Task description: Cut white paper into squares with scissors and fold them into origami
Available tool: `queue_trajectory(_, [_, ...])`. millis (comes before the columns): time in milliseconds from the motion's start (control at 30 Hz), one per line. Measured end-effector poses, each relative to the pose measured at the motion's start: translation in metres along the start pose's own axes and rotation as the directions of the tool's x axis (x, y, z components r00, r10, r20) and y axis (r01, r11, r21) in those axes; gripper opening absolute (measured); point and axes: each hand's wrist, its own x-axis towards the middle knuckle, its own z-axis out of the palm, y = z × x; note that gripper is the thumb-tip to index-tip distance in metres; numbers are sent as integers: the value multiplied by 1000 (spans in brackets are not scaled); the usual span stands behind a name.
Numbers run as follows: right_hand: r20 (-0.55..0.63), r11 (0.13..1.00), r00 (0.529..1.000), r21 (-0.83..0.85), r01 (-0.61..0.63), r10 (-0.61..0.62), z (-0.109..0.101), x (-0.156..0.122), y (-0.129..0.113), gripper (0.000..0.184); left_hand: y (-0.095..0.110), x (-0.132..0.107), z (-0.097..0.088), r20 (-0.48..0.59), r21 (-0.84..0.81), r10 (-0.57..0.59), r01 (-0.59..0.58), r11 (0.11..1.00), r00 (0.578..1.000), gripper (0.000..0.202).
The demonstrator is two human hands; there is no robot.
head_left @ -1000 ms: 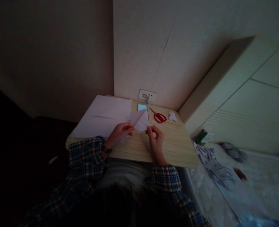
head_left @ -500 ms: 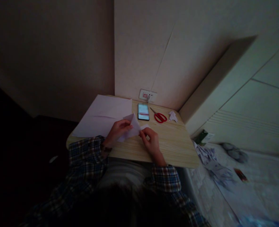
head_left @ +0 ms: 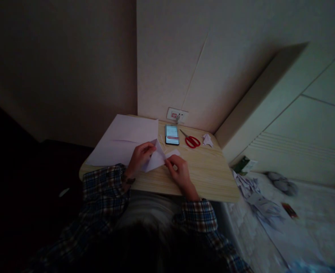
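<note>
A folded piece of white paper [head_left: 156, 158] is held between my two hands, just above the table. My left hand [head_left: 141, 156] pinches its upper left part, the fingers partly hiding it. The right corner is gripped by the thumb and fingers of my right hand [head_left: 179, 171]. Behind that hand lies another small white paper piece [head_left: 173, 153]. Large white sheets [head_left: 122, 131] lie flat under and beyond my left hand. Past the hands are a phone [head_left: 172, 135] with a lit screen, red-handled scissors [head_left: 190, 139] and a small folded paper figure [head_left: 207, 140].
The wooden table [head_left: 210, 182] has rounded corners and stands against the wall, below a socket [head_left: 177, 115] with a plug in it. To the right, a bed [head_left: 306, 212] bears crumpled paper [head_left: 262, 204] and a grey bundle [head_left: 281, 182].
The folded paper has come down slightly and turned a little, its peak shifting left. My left hand has moved a bit left, and my right hand slightly left too. Both still hold the paper.
</note>
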Motion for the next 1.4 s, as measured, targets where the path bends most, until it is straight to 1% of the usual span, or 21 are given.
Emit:
queue_trajectory(100, [-120, 996, 992, -79, -36, 27, -2, 0, 1, 28, 0, 2, 1, -11, 6, 19, -19, 1000, 1000, 14])
queue_trajectory(167, [-229, 986, 972, -137, -91, 58, -3, 0, 2, 29, 0, 2, 1, 0, -4, 21, -21, 1000, 1000, 13])
queue_trajectory(233, [-298, 974, 952, -183, -130, 71, -4, 1, 4, 27, 0, 2, 2, 44, -28, 11, -9, 1000, 999, 17])
queue_trajectory(267, [-308, 970, 949, -201, -133, 67, -4, 2, 5, 26, 0, 1, 3, 77, -42, 3, 0, 999, 997, 19])
queue_trajectory(367, [-271, 965, 962, -244, -92, 24, -2, 3, 4, 20, -2, 0, 5, 185, -80, -20, 36, 996, 982, 30])
queue_trajectory(500, [-200, 958, 979, -284, -25, -34, 2, 3, 0, 19, -12, 2, 9, 299, -96, -51, 83, 992, 953, 43])
queue_trajectory(567, [-166, 955, 985, -296, 1, -53, 4, 3, -2, 19, -16, 4, 11, 328, -90, -55, 89, 992, 943, 49])
queue_trajectory(667, [-101, 955, 992, -294, 42, -75, 6, 3, -4, 16, -16, 4, 12, 338, -65, -59, 86, 994, 939, 57])
queue_trajectory(733, [-49, 958, 995, -277, 71, -88, 8, 4, -5, 14, -13, 3, 12, 324, -34, -62, 78, 996, 944, 57])
queue_trajectory(833, [17, 968, 995, -228, 101, -99, 10, 5, -6, 14, -10, 0, 10, 284, 13, -66, 65, 998, 957, 49])
queue_trajectory(933, [35, 981, 996, -169, 90, -85, 8, 5, -8, 13, -10, -1, 8, 242, 36, -78, 71, 997, 967, 41])
queue_trajectory(1000, [-5, 990, 999, -132, 50, -51, 6, 5, -7, 14, -13, 0, 7, 230, 28, -89, 85, 996, 969, 40])
queue_trajectory(1067, [-99, 995, 995, -95, -21, 12, 4, 4, -4, 18, -15, 1, 7, 248, 10, -107, 108, 994, 963, 41])
queue_trajectory(1100, [-158, 995, 986, -73, -63, 51, 3, 3, -1, 22, -16, 2, 7, 267, 2, -119, 123, 992, 956, 41])
queue_trajectory(1167, [-270, 989, 954, -19, -144, 133, 2, 3, 5, 31, -18, 2, 8, 308, -7, -144, 153, 988, 940, 41])
queue_trajectory(1233, [-332, 978, 921, 47, -202, 206, 2, 3, 12, 39, -18, 2, 9, 338, -4, -163, 175, 985, 927, 38])
queue_trajectory(1300, [-325, 967, 912, 115, -226, 252, 3, 3, 16, 37, -17, 1, 9, 352, 9, -175, 184, 983, 919, 34])
queue_trajectory(1400, [-258, 956, 928, 184, -226, 269, 4, 4, 16, 21, -13, 0, 9, 353, 40, -184, 182, 983, 917, 27])
